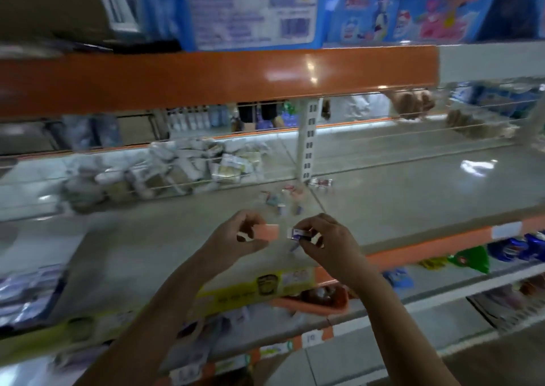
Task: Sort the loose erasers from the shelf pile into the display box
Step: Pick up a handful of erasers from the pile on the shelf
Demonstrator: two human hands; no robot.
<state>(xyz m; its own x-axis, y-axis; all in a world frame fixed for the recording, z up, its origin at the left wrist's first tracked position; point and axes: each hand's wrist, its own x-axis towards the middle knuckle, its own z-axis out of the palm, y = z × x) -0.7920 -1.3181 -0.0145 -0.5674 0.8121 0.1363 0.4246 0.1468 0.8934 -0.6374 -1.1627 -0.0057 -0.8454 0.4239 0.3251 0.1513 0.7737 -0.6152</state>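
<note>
Centre of the frame, just below the middle: a small orange display box (267, 232) is pinched in the left hand (236, 238), thumb under and fingers curled over it, so that grip is closed on the box. Just beside it, to the right, an eraser (299, 233) with a white and purple wrapper is held in the fingertips of the right hand (324, 238), that grip narrow around it. Box and eraser are seen close together, not quite touching, above the grey shelf (413, 202). Further back on the shelf, above the hands, a scatter of loose erasers (283, 199) is spotted, blurred. At the left of the shelf, a heap of pale packets (182, 170) is stacked behind a wire rail.
</note>
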